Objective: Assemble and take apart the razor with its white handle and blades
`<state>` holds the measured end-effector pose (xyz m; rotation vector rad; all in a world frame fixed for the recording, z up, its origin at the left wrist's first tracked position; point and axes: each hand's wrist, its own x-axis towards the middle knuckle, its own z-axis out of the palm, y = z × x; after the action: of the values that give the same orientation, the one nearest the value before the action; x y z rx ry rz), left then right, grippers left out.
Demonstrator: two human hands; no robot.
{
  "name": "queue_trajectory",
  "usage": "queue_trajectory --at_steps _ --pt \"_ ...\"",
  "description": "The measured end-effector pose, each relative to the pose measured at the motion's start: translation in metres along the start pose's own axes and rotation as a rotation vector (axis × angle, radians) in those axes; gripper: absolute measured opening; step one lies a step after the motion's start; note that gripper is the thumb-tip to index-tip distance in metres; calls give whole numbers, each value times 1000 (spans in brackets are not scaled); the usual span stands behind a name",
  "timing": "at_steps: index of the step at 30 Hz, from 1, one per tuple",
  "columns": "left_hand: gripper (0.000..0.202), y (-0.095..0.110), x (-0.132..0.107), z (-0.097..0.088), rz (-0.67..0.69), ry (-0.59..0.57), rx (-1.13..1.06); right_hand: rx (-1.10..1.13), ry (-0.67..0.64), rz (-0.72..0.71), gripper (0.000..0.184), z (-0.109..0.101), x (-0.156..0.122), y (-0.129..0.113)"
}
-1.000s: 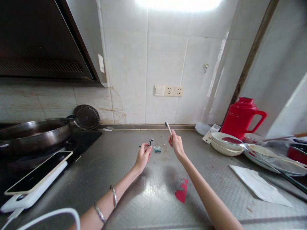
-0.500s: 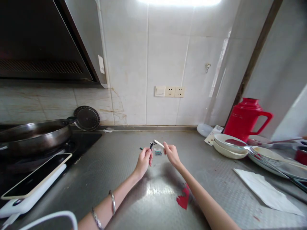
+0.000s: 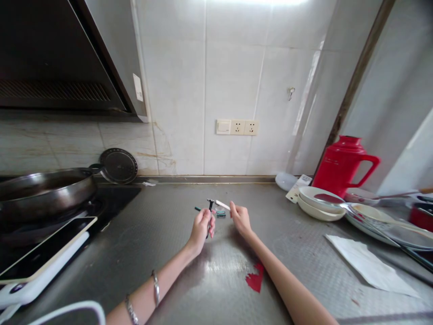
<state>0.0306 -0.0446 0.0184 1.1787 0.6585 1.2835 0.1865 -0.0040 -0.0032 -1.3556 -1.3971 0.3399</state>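
My left hand is closed around the black handle of a razor, its T-shaped head pointing up. In my right hand is a slim white toothbrush-like stick, pinched at one end. The stick's rounded tip points left, close beside the razor head; whether they touch I cannot tell. On the counter between the hands lies a small clear case with green razor cartridges. A short dark green piece shows just behind my left fingers, partly hidden.
Metal counter with a torn red patch. Left: a pan on the stove, a phone and a white cable. Right: a red thermos, stacked bowls, plates and a white paper.
The razor now stands more upright, and its head is slightly higher and left. The white stick stays close to it. The whole view has shifted slightly.
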Motion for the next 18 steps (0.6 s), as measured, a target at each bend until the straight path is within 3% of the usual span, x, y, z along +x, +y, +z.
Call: queue_trajectory --at_steps 10,18 --pt "34 5 -8 8 -161 -122 -158 87 64 -51 59 5 -6 -18" --pt "34 9 -7 8 -153 -98 -155 118 101 -21 60 1 -3 -18"
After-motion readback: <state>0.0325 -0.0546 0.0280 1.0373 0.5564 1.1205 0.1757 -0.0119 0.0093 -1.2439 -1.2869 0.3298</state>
